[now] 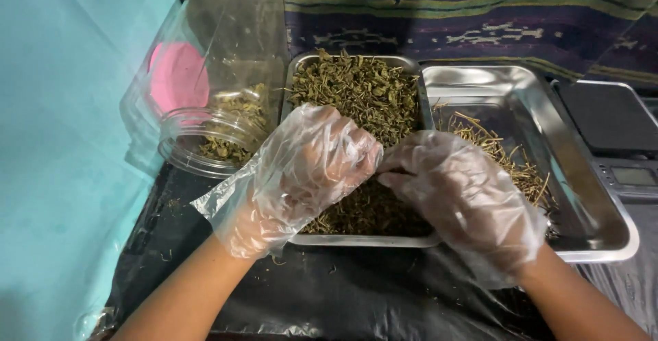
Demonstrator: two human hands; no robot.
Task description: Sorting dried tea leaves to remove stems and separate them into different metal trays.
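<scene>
Both our hands in loose clear plastic gloves, over the steel tray point(301, 74) of dried green herb point(356, 94). Left hand point(308, 166) curled nearly closed, right hand point(459, 190) pinched; fingertips meet on a thin stem point(387, 172), mostly hidden, long axis roughly left-right. Second tray point(589, 176) to the right holds bare tan stalks point(504, 156). Tipped clear jar point(219, 80) sits left on the counter point(343, 293).

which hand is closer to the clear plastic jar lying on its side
Left. The left hand hovers over the tray of dried herbs, just right of the jar. The right hand is farther right, by the tray of stems.
</scene>
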